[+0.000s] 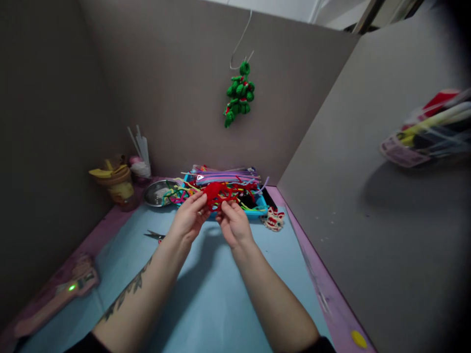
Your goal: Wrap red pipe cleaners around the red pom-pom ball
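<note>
Between both hands, raised above the mat, is a red fuzzy pipe-cleaner piece with a solid part on the left and open loops on the right. My left hand pinches its left side between thumb and fingers. With thumb and fingertips, my right hand grips the lower right loops. Just behind them stands a blue tray heaped with colourful pipe cleaners, partly covered by the hands and the red piece.
Scissors lie left of my left forearm on the light blue mat. A metal bowl, a pot and a pink glue gun with a green light stand further left. A red-and-white face-like craft lies right of the tray. A green craft hangs above.
</note>
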Available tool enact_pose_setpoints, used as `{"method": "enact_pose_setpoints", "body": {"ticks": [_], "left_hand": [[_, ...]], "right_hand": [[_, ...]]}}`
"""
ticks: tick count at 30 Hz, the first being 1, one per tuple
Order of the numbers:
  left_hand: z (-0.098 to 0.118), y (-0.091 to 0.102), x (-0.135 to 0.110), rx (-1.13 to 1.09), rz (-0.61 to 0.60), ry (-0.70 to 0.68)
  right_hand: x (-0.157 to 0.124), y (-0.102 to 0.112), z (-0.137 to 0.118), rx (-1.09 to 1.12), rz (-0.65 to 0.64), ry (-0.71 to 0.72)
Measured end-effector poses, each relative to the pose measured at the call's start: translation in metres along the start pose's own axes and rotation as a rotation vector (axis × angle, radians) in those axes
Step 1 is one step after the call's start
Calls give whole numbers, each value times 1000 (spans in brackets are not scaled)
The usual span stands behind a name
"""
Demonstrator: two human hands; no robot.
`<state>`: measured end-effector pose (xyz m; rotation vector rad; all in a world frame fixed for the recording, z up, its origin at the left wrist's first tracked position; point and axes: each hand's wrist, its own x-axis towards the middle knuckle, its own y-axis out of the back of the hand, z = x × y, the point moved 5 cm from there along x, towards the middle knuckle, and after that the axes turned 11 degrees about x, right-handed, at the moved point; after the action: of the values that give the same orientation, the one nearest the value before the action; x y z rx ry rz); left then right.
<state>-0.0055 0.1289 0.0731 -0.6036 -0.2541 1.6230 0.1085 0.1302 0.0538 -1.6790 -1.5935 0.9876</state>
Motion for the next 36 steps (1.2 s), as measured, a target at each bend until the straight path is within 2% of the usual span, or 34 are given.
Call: {"method": "enact_pose_setpoints", "body": {"ticks": [4,8,13,21,23,26,28,31,34,36], "left_hand": [[2,-1,-2,-2,-13,-14],[3,1,-4,-26,37,43],[7,3,-4,-44,47,45],[19,-3,-4,-17,-202,-58],[22,-5,-3,18,-285,-130],[28,-6,-6,136,-352,-332],[31,-5,-10,274,-342,-470],[31,-6,-17,471,-311,-608],[30,-7,-23,550,-274,-700],[29,-6,-23,558,-260,-703]], "right_hand": [[0,0,3,-29,-19,31],[-1,-1,10,-53,-51,51],[-1,-4,11,-95,-94,156],[-10,-11,5,-116,-138,249],[-13,-15,5,-112,-163,255],[-13,-17,5,-64,-166,218],[-10,-15,4,-1,-127,171],[-6,-11,4,96,-100,77],[-3,-8,4,148,-121,28],[-1,-6,3,153,-132,27]]}}
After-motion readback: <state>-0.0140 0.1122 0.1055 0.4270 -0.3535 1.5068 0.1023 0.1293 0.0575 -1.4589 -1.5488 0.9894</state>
